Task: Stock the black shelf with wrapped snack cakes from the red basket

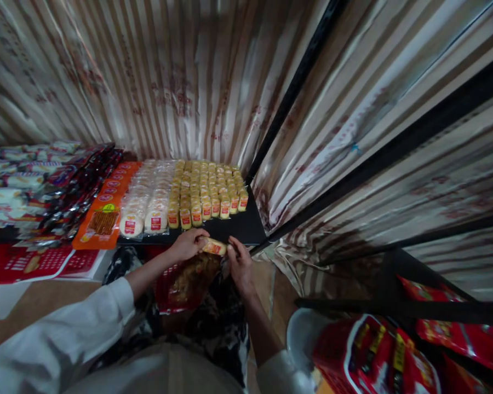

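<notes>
Between my two hands is a small wrapped snack cake (214,246), pale yellow with a red label. My left hand (188,244) pinches its left end, and my right hand (240,265) grips the right end. Just beyond them, on the black shelf (252,221), stand tight rows of similar yellow wrapped cakes (205,191). Below my hands a red basket (161,293) rests by my lap, with more yellowish wrapped pieces (195,279) inside; their details are blurred.
Left of the cakes are round white packs (156,210), an orange pretzel-stick bag (102,219), dark packets (74,191) and white packets (12,180). Black frame bars (353,186) cross the right side before a striped curtain (189,71). Red snack bags (378,355) lie lower right beside a pale bucket (306,334).
</notes>
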`<state>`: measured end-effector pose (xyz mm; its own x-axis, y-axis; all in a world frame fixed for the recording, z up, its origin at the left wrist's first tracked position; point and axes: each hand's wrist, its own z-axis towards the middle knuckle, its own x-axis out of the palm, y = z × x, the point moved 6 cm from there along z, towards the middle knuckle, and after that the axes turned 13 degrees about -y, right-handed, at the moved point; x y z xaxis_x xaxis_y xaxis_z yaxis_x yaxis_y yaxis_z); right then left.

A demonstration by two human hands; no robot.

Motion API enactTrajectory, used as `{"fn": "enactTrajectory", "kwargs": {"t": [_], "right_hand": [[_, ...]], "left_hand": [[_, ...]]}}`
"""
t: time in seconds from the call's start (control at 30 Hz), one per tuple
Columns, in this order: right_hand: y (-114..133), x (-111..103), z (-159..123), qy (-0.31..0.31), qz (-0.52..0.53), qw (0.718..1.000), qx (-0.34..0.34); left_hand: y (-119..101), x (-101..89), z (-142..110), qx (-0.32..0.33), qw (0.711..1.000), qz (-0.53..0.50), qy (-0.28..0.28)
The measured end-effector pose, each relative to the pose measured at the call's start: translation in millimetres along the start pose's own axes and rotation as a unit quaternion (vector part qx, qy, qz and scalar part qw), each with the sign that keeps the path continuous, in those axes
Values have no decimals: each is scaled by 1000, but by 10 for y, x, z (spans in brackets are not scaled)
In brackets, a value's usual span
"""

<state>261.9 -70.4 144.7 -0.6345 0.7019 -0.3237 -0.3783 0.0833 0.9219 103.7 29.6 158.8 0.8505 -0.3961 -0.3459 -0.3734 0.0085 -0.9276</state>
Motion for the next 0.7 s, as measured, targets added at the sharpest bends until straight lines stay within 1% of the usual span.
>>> {"fn": "enactTrajectory", "kwargs": {"t": [0.07,0.1,0.13,0.2,0.27,0.37,0.47,0.6,0.63,0.7], "right_hand": [[130,-3,29,31,-70,989,-128],[181,17,27,56,-95,978,-176],[216,42,23,80,-115,968,-208],[237,86,22,106,-148,955,-236],[205,115,40,100,-174,952,-232],[113,147,85,67,-186,956,-216],[20,205,158,43,-175,964,-196],[-73,341,333,15,-146,982,-122],[-83,384,382,7,-140,985,-104],[-86,477,473,-10,-132,988,-81]], "left_hand": [[-101,27,92,27,999,32,5],[-151,59,135,40,998,44,13],[-199,99,174,52,997,53,22],[-290,182,246,67,995,64,30],[-372,246,309,75,994,71,21],[-485,306,367,101,990,100,-3],[-545,305,369,132,983,121,-51],[-501,255,268,148,974,105,-136],[-476,254,235,150,972,101,-148],[-422,272,182,150,973,88,-151]]}}
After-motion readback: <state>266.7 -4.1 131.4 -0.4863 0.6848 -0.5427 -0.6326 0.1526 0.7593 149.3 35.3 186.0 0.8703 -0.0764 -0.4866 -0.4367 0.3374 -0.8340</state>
